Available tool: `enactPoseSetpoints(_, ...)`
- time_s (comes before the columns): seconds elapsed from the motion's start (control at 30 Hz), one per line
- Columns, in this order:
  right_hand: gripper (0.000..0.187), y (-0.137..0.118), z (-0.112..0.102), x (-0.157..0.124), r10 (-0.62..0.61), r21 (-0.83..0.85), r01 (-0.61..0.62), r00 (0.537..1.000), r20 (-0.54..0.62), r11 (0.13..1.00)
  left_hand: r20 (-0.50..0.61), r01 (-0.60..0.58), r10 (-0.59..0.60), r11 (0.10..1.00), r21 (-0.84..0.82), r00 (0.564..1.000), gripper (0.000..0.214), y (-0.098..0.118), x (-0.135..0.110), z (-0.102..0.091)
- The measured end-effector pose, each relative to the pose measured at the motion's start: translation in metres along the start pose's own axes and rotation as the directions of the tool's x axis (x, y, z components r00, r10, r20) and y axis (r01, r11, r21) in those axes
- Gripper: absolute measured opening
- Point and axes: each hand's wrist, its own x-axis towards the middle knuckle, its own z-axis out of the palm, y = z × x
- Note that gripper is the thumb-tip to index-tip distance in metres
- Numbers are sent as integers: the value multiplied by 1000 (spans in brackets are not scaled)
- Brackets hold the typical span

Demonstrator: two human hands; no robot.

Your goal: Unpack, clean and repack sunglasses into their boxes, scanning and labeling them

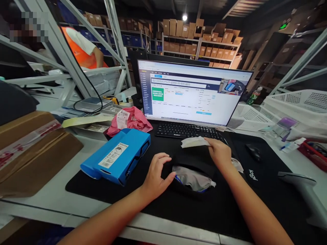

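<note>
My left hand point(156, 174) rests with curled fingers on the edge of a black pouch point(194, 162) lying on the black desk mat point(107, 183). A grey plastic-wrapped item point(192, 177) shows in the pouch's opening, next to my thumb. My right hand point(219, 151) pinches a folded white paper point(194, 142) just above the pouch, in front of the keyboard point(189, 130). A blue box point(118, 155) with a white label lies to the left of my left hand.
A monitor point(191, 92) stands behind the keyboard. A pink bag point(130, 119) and a cardboard box point(30, 149) lie at the left. White baskets point(296, 105), a mouse point(252, 151) and a grey scanner point(304, 190) are at the right. A person in an orange vest point(81, 47) stands beyond the shelf frame.
</note>
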Motion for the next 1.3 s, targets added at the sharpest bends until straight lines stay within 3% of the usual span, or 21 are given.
enactPoseSetpoints(0.07, 43, -15, -15, -12, -168, 0, 171, 965, -202, 985, -54, 36, -40, 998, -57, 998, 59, -1, 5, -3)
enactPoseSetpoints(0.13, 41, -34, -25, -29, -386, -55, 394, 845, -371, 917, -44, 63, -70, 986, -151, 997, 92, 1, 9, -7)
enactPoseSetpoints(0.2, 45, -51, -30, -45, -553, -122, 562, 712, -432, 818, 20, 88, -86, 973, -213, 996, 110, 6, 12, -10)
enactPoseSetpoints(0.3, 50, -72, -29, -60, -661, -139, 682, 605, -444, 718, 110, 99, -80, 978, -185, 991, 93, 14, 13, -14)
enactPoseSetpoints(0.4, 46, -87, -23, -63, -691, -47, 760, 562, -454, 649, 118, 75, -56, 983, -166, 991, 48, 18, 13, -13)
enactPoseSetpoints(0.53, 44, -94, -25, -59, -665, 189, 798, 586, -463, 572, -2, 85, -86, 986, -144, 996, 27, 15, 12, -14)
enactPoseSetpoints(0.6, 44, -89, -34, -55, -591, 306, 750, 655, -471, 587, -95, 53, -63, 993, -106, 993, 26, 11, 12, -17)
enactPoseSetpoints(0.7, 41, -73, -50, -46, -445, 491, 592, 805, -391, 639, -161, -24, 11, 997, -76, 987, 26, 5, 14, -21)
enactPoseSetpoints(0.77, 33, -63, -57, -40, -395, 563, 519, 855, -337, 643, -170, -64, 49, 994, -84, 984, 28, 1, 14, -22)
enactPoseSetpoints(0.9, 34, -55, -61, -36, -459, 564, 549, 833, -310, 617, -163, -155, 140, 984, -86, 977, 26, 0, 15, -20)
enactPoseSetpoints(1.07, 44, -58, -61, -39, -607, 578, 581, 775, -176, 573, -134, -217, 210, 975, -45, 969, 23, 2, 16, -19)
enactPoseSetpoints(1.3, 52, -64, -49, -43, -623, 487, 607, 767, -152, 629, -61, -259, 259, 966, 8, 964, 22, -2, 12, -16)
